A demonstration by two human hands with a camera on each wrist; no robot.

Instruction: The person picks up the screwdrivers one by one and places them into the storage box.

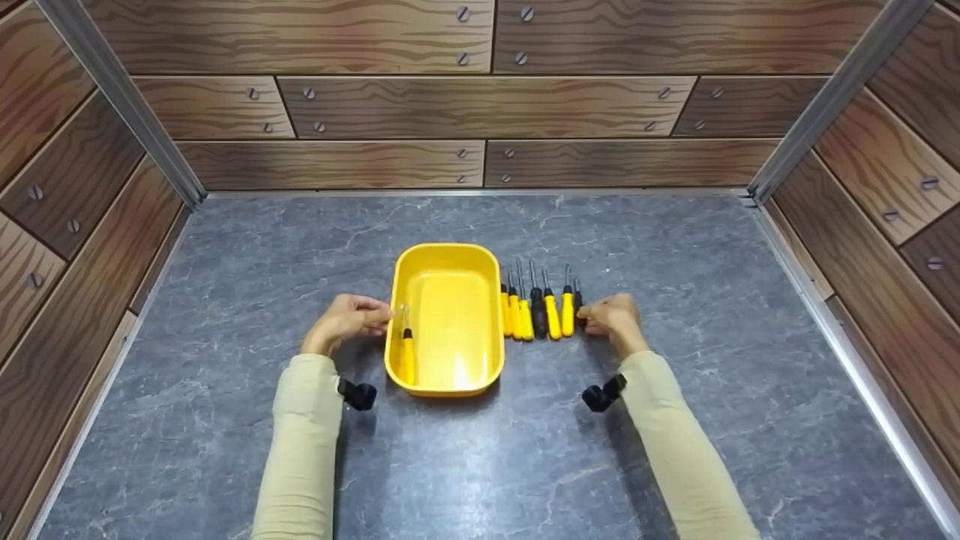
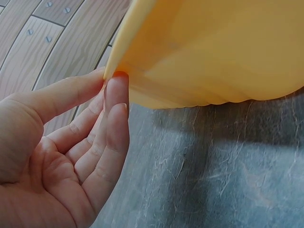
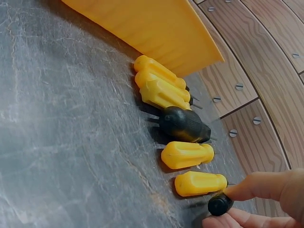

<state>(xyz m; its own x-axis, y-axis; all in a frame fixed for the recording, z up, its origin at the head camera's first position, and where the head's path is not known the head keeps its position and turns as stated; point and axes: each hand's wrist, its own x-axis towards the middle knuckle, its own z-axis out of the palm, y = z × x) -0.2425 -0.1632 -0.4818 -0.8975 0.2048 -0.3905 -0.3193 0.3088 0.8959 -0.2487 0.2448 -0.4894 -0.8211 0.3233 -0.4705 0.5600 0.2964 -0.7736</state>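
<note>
A yellow plastic bin (image 1: 455, 322) stands on the grey marbled table. My left hand (image 1: 345, 321) pinches its left rim between thumb and fingers, seen close in the left wrist view. Inside the bin, along the left wall, lies a screwdriver (image 1: 407, 358) with a yellow handle. At the right end of a row of screwdrivers, my right hand (image 1: 616, 318) pinches a small black screwdriver (image 3: 220, 204) by its handle. Beside it lie yellow-handled screwdrivers (image 3: 200, 183) and a thicker black screwdriver (image 3: 183, 124), their shafts pointing away from me.
The leftmost yellow screwdrivers (image 3: 159, 71) lie close against the bin's right side. Wood-patterned panels (image 1: 480, 109) enclose the table at the back and both sides, with metal rails (image 1: 862, 375) along the edges. A small black camera (image 1: 358, 394) sits at each wrist.
</note>
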